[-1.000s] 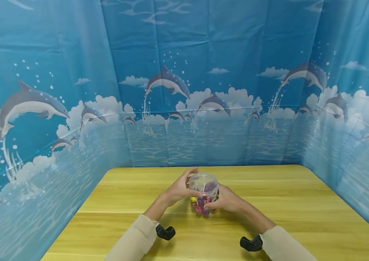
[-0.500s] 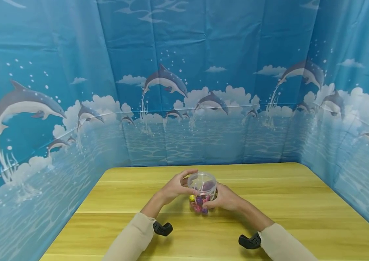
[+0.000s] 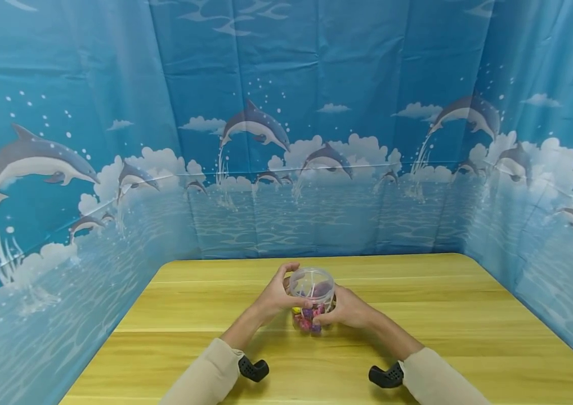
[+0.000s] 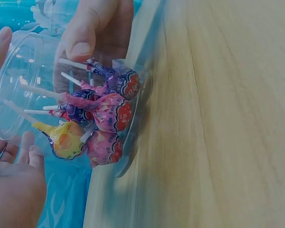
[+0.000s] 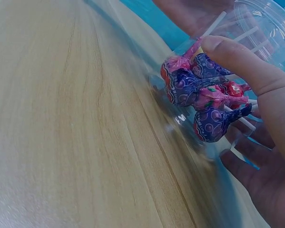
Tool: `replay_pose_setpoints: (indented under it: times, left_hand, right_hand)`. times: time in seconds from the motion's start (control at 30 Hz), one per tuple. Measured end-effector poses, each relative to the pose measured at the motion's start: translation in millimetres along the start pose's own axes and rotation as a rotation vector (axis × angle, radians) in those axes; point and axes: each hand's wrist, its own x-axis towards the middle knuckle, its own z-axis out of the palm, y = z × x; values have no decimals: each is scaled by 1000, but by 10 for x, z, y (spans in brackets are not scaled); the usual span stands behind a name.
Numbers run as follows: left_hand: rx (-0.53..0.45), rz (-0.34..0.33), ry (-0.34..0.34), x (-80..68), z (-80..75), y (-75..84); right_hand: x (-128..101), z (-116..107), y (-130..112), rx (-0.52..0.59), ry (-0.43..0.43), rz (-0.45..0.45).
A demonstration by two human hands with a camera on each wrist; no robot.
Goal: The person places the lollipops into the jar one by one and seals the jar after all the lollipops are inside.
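Observation:
A clear plastic jar [image 3: 312, 284] stands upright on the wooden table, with lollipops [image 4: 107, 111] in pink, purple and yellow wrappers inside. Their white sticks point up toward the round rim. My left hand [image 3: 275, 295] curves around the jar's upper part at the rim, thumb on the near side and fingers on the far side. Lower down, my right hand [image 3: 349, 308] grips the jar's body from the right, its thumb across the front wall over the wrapped candies. In the right wrist view, the fingers of that hand [image 5: 270, 175] reach behind the jar.
The yellow wood-grain table [image 3: 205, 360] spreads around the jar. A blue dolphin-print curtain [image 3: 286, 214] hangs along its back and sides. Black curved wrist mounts [image 3: 253, 369] stick out below both sleeves.
My left thumb and fingers lift slightly at the rim, then settle back against it. The right hand keeps its grip, and the jar stays in place. The head view shifts slightly.

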Motion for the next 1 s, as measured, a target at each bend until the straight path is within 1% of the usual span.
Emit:
replay_pose_setpoints:
  times: [0.07, 0.13, 0.37, 0.6, 0.73, 0.87, 1.0]
  left_hand:
    - [12, 3, 21, -2, 15, -9]
    - [20, 3, 21, -3, 21, -13]
    - [-1, -6, -32, -13, -3, 12]
    - [-10, -44, -102, 3, -81, 27]
    - [-25, -55, -117, 13, -100, 19]
    - [-21, -38, -95, -17, -67, 30]
    - [2, -7, -32, -55, 4, 39]
  right_hand:
    - [-7, 1, -1, 12, -4, 0]
    - [-16, 1, -1, 21, -7, -1]
    - [-33, -5, -3, 33, -9, 3]
    - [-47, -3, -1, 13, -3, 8]
    - [-56, -5, -3, 6, -5, -6]
    - [-56, -10, -5, 7, -6, -5]
    - [-57, -15, -2, -9, -6, -3]
